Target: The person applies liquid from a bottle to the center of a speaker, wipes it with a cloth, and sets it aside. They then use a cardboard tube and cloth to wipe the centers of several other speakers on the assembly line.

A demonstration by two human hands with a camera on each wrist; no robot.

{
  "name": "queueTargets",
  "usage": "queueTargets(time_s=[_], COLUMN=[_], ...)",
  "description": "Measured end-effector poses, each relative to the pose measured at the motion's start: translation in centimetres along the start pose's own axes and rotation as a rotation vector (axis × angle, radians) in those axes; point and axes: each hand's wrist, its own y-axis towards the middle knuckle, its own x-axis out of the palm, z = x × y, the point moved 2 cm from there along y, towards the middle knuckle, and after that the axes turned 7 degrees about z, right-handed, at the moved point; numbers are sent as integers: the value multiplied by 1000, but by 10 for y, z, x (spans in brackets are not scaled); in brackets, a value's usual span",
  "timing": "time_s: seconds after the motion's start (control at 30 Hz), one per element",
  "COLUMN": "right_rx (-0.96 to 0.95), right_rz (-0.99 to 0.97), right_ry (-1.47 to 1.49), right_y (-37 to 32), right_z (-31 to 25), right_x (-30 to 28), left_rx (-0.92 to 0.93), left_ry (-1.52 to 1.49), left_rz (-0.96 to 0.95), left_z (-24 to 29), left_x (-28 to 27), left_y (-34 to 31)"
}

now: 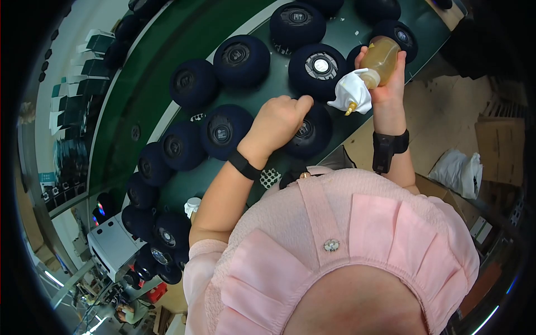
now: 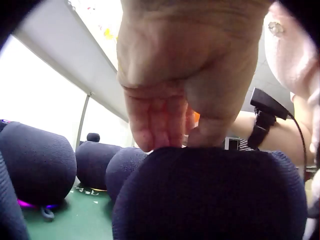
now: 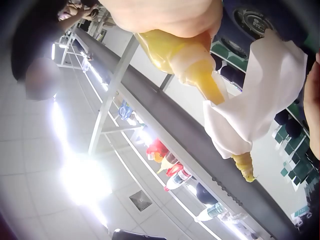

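Note:
My right hand [image 1: 391, 84] grips a squeeze bottle [image 1: 379, 58] of amber liquid, tilted with its nozzle [image 1: 350, 108] towards me. A white cloth [image 1: 353, 92] is wrapped round the nozzle; in the right wrist view the yellow tip [image 3: 244, 167] sticks out below the cloth. My left hand [image 1: 276, 123] is over a round, dark blue fabric-covered speaker [image 1: 312, 137] near the table's front edge. In the left wrist view its fingertips are right at the top of that speaker [image 2: 210, 195]; what lies between them is hidden.
Several similar speakers [image 1: 242, 60] stand on the green table [image 1: 259, 95], ringed round the left hand. Another white-topped bottle [image 1: 192, 205] is by the left forearm. A white machine [image 1: 114, 243] stands at the far left. Cartons [image 1: 499, 151] and a white bag [image 1: 456, 172] are at right.

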Motion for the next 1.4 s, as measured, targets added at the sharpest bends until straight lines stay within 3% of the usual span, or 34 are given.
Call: queueTargets(time_s=[0.07, 0.17, 0.27, 0.5, 0.67, 0.77, 0.87, 0.93, 0.97, 1.13, 1.2, 1.33, 1.4], right_rx=[19, -16, -80, -109, -237, -125, -20, -92, -108, -163, -98, -111, -124], right_rz=[-8, -53, -91, -135, -174, -221, -151, -119, -106, -80, -80, -85, 6], right_ry=[8, -16, -78, -113, -198, -71, -1, -35, -37, -3, 18, -2, 35], right_y=[1, 3, 3, 4, -1, 7, 2, 2, 3, 6, 9, -4, -5], right_z=[0, 4, 9, 15, 19, 16, 5, -6, -12, -25, -27, -36, -47], right_x=[0, 2, 6, 11, 16, 10, 3, -2, -5, -7, -11, -16, -25], left_rx=[-9, -425, -496, -501, -514, -299, -471, -451, -496, -526, -565, -600, -601], left_ry=[27, -383, -490, -446, -438, -190, -213, -279, -226, -227, -296, -309, -318], left_rz=[11, 11, 3, 7, 26, 59, 31, -9, -149, -47, 3, 11, -5], left_z=[-6, -23, -30, -25, -21, -4, 14, 17, 21, 23, 24, 25, 22], left_x=[-3, -7, -6, -8, -8, -8, -27, -25, -20, 1, 2, 4, 6], left_y=[2, 1, -1, 2, 3, -2, -15, -34, -43, -54, -51, -48, -49])
